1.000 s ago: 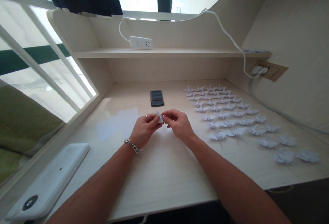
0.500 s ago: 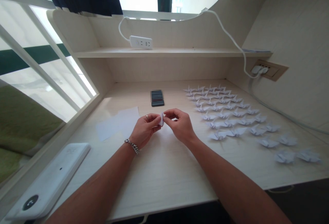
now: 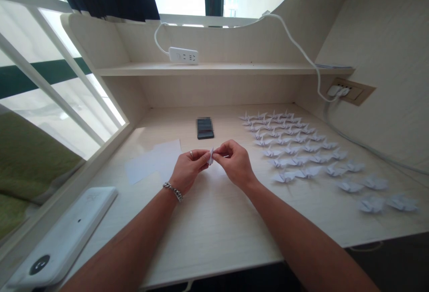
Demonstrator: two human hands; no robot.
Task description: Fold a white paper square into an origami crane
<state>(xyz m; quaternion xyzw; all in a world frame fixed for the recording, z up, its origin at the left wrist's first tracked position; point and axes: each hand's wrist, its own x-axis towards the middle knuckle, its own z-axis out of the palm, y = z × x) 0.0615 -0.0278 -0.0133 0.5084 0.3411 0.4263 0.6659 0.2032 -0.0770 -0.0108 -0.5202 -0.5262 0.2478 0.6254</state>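
Observation:
A small folded piece of white paper [image 3: 211,156] stands between my two hands above the desk. My left hand [image 3: 190,166] pinches it from the left between thumb and fingers; a ring and a chain bracelet are on this hand and wrist. From the right, my right hand [image 3: 234,161] pinches the paper's edge, and a thin white strip shows by its fingers. How the far side is folded is hidden. Several rows of white paper cranes [image 3: 295,149] stand to the right of my right hand. Flat white paper sheets [image 3: 156,161] lie to the left of my left hand.
A dark phone [image 3: 205,128] lies beyond my hands. At the left edge rests a long white device [image 3: 67,234] with a round dark button. A power strip [image 3: 183,55] sits on the shelf [image 3: 228,69], and its white cable runs to a wall socket [image 3: 351,91].
The folded paper has tilted slightly between my fingers. My right fingers have shifted a little, and a thin white strip now shows beside them. The cranes, sheets and phone stay put.

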